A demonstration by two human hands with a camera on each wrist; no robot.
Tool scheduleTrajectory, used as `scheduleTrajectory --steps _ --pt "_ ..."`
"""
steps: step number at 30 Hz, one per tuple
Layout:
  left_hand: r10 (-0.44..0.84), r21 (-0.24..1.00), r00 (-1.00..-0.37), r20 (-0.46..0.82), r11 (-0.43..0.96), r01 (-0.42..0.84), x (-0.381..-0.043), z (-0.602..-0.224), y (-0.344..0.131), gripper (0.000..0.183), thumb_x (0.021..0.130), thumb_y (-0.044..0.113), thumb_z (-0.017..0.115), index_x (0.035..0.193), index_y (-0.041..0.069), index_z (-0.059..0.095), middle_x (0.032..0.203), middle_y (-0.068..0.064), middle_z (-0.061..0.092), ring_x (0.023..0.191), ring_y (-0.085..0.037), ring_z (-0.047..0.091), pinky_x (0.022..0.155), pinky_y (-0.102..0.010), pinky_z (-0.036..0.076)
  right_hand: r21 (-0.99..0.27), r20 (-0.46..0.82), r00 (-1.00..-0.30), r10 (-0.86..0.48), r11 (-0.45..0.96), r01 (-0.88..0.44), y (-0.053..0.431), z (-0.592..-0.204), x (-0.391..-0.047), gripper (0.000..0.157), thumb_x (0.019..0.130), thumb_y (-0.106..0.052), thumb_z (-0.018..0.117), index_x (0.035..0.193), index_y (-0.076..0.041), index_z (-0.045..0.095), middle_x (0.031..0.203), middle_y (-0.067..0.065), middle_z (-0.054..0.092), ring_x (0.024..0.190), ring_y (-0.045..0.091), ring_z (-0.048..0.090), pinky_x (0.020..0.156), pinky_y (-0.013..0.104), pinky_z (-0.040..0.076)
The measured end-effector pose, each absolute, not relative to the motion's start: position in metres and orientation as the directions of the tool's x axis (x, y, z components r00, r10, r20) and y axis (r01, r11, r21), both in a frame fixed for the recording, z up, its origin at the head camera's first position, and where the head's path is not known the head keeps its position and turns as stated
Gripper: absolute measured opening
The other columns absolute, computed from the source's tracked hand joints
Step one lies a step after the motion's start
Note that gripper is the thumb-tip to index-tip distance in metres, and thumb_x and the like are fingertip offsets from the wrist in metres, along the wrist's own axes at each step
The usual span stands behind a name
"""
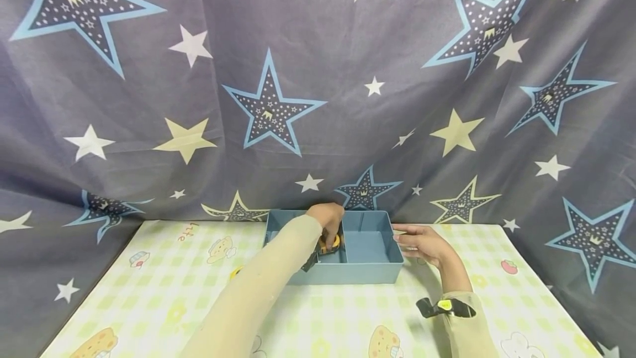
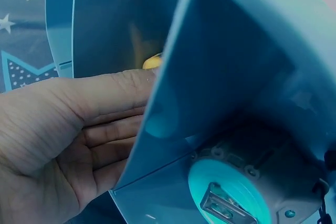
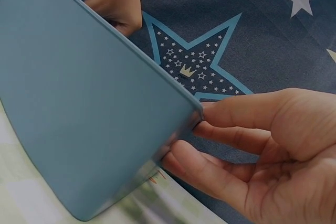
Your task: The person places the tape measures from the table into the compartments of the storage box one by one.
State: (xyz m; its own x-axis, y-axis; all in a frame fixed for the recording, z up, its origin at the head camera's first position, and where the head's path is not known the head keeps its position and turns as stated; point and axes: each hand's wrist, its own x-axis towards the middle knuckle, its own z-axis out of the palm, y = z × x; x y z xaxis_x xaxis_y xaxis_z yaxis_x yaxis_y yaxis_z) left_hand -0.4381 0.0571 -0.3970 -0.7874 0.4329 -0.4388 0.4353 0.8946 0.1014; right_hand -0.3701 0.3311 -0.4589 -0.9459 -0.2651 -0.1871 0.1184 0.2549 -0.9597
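Note:
My left hand [image 1: 329, 219] reaches down into the middle compartment of a blue-grey divided box [image 1: 343, 273]. Its fingers grip a small yellow-and-black rounded thing [image 1: 330, 245], which looks like a tape measure; only a bit of its yellow part [image 2: 152, 62] shows past the thumb in the left wrist view. Beyond the divider, in the left compartment, lies a dark tape measure [image 2: 262, 163] with a turquoise face, a metal belt clip and a cord. My right hand [image 1: 422, 243] touches the box's right side with extended fingertips [image 3: 184, 153], near a corner.
The box's right compartment [image 1: 367, 245] shows a bare floor. Part of a yellow thing [image 1: 236, 272] peeks out beside the left sleeve on the checked tablecloth [image 1: 164, 286]. A star-patterned curtain [image 1: 318, 126] hangs directly behind the box.

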Motion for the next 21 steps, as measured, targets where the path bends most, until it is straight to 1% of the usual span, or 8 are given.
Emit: scheduleTrajectory --steps 3,6,11,13,16,19,21 --pt "0.443 0.043 -0.797 -0.409 0.882 0.469 -0.432 -0.396 0.057 0.035 0.078 0.008 0.088 0.103 0.01 0.063 0.086 -0.001 0.058 0.075 -0.014 0.053 0.064 -0.028 0.049 -0.96 -0.185 -0.947 -0.264 0.255 0.116 0.331 -0.458 -0.37 0.06 0.101 -0.017 0.062 0.153 0.004 0.04 0.158 0.03 0.036 0.145 0.049 0.037 0.106 0.048 0.051" --pt "0.443 0.007 -0.804 -0.398 0.877 0.48 -0.429 -0.395 0.056 0.041 0.079 0.008 0.086 0.113 0.009 0.062 0.091 -0.001 0.056 0.077 -0.015 0.051 0.063 -0.028 0.048 -0.96 -0.183 -0.945 -0.27 0.255 0.113 0.331 -0.458 -0.37 0.06 0.101 -0.018 0.062 0.153 0.004 0.04 0.158 0.03 0.036 0.145 0.05 0.037 0.107 0.048 0.051" --pt "0.433 0.019 -0.806 -0.404 0.884 0.466 -0.428 -0.392 0.056 0.043 0.08 0.009 0.086 0.117 0.009 0.063 0.091 -0.001 0.057 0.077 -0.014 0.052 0.065 -0.028 0.05 -0.958 -0.189 -0.943 -0.273 0.26 0.117 0.33 -0.459 -0.37 0.06 0.102 -0.018 0.062 0.153 0.004 0.04 0.158 0.031 0.035 0.145 0.05 0.037 0.108 0.05 0.05" --pt "0.43 0.032 -0.806 -0.406 0.889 0.458 -0.429 -0.391 0.056 0.047 0.079 0.01 0.087 0.121 0.009 0.063 0.096 -0.002 0.06 0.08 -0.015 0.054 0.069 -0.029 0.053 -0.958 -0.19 -0.944 -0.27 0.261 0.119 0.33 -0.46 -0.37 0.06 0.101 -0.018 0.062 0.153 0.004 0.04 0.158 0.03 0.035 0.145 0.05 0.037 0.108 0.051 0.05" --pt "0.42 0.051 -0.809 -0.411 0.897 0.439 -0.432 -0.388 0.055 0.061 0.079 0.011 0.088 0.132 0.007 0.059 0.109 -0.003 0.063 0.093 -0.016 0.059 0.081 -0.032 0.058 -0.958 -0.188 -0.947 -0.261 0.263 0.118 0.331 -0.46 -0.37 0.059 0.101 -0.017 0.062 0.153 0.003 0.041 0.158 0.03 0.036 0.145 0.05 0.037 0.108 0.051 0.05" --pt "0.413 0.078 -0.803 -0.429 0.903 0.423 -0.436 -0.386 0.055 0.072 0.079 0.013 0.088 0.141 0.005 0.053 0.122 -0.006 0.064 0.106 -0.018 0.062 0.091 -0.035 0.058 -0.957 -0.187 -0.948 -0.257 0.265 0.117 0.331 -0.46 -0.37 0.06 0.101 -0.018 0.063 0.153 0.003 0.041 0.158 0.03 0.036 0.145 0.051 0.037 0.108 0.051 0.05" --pt "0.417 0.102 -0.798 -0.436 0.903 0.416 -0.438 -0.384 0.054 0.076 0.08 0.015 0.088 0.144 0.004 0.05 0.124 -0.007 0.066 0.109 -0.02 0.064 0.093 -0.036 0.058 -0.957 -0.187 -0.948 -0.256 0.264 0.118 0.331 -0.459 -0.369 0.06 0.101 -0.018 0.063 0.153 0.003 0.042 0.158 0.031 0.036 0.144 0.051 0.037 0.108 0.051 0.05"
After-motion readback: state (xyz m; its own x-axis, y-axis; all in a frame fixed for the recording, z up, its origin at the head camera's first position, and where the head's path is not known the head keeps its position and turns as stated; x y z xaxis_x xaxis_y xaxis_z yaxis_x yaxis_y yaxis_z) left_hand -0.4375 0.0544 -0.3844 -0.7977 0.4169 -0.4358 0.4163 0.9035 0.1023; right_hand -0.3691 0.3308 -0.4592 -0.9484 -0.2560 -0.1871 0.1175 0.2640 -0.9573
